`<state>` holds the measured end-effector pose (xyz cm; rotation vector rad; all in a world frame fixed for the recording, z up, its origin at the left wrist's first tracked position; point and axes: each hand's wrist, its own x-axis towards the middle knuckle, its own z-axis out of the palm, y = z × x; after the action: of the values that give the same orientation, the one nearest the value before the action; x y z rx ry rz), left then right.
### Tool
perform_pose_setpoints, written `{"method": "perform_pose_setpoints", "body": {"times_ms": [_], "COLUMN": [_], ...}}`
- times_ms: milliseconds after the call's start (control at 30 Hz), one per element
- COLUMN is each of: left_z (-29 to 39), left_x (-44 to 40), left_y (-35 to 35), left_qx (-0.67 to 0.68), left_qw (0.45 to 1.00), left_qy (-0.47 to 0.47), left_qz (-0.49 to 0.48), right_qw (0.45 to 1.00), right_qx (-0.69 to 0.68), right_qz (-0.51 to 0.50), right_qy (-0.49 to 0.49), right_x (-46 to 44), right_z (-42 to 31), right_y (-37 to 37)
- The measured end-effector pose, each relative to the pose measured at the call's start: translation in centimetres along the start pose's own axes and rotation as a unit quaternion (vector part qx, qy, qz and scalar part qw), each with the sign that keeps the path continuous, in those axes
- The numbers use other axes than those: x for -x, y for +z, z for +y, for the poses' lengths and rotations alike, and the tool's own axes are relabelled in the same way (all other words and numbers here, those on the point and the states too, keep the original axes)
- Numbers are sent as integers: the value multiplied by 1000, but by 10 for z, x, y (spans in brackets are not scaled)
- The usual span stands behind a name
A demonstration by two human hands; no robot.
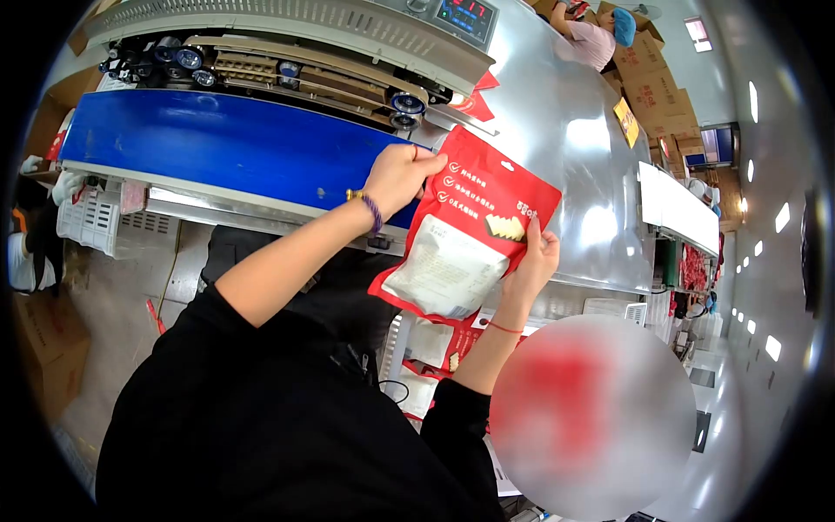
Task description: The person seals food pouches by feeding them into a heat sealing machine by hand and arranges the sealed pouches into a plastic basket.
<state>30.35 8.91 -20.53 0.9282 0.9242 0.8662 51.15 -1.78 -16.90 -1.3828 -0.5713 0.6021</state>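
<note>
A red pouch (470, 228) with white lettering and a pale clear window is held up by its two sides, tilted, over the edge of the steel table. My left hand (402, 178) pinches its upper left corner, near the end of the blue belt. On the pouch's right edge, my right hand (535, 261) grips with thumb and fingers. Below the pouch, more red pouches (430, 344) lie in a white crate, partly hidden by my right arm.
The blue conveyor belt (217, 143) runs under a sealing machine (287, 39) with a lit display. Beyond is the steel table (600, 209) with a yellow card (626, 122). Another person (591, 39) works at the far end near cardboard boxes (652, 87). A blurred disc covers the lower right.
</note>
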Motion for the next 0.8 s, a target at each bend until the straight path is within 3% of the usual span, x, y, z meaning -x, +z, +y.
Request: {"method": "perform_pose_setpoints", "body": {"times_ms": [167,333,400,467,600,700,800], "left_z": [23,24,12,22,47,63,94], "left_x": [-12,-22,-28,-19,15,62,123], "left_y": [-12,-46,-58,-75,-116,-160,-177], "left_qx": [34,-25,-128,-185,-420,-367,-236], "left_qw": [998,996,975,968,884,905,968], "left_qy": [-43,-21,94,71,90,145,66], "left_qz": [38,85,153,156,183,160,55], "right_qw": [999,996,996,992,992,988,978], "right_qx": [29,45,36,77,57,81,139], "right_qz": [-34,-75,-82,-103,-115,-129,-153], "right_qy": [-21,-17,-18,-17,15,20,-10], "right_x": [-30,-29,-26,-25,-21,-5,-6], "right_z": [10,18,22,29,49,47,61], "right_y": [18,50,63,74,104,131,142]}}
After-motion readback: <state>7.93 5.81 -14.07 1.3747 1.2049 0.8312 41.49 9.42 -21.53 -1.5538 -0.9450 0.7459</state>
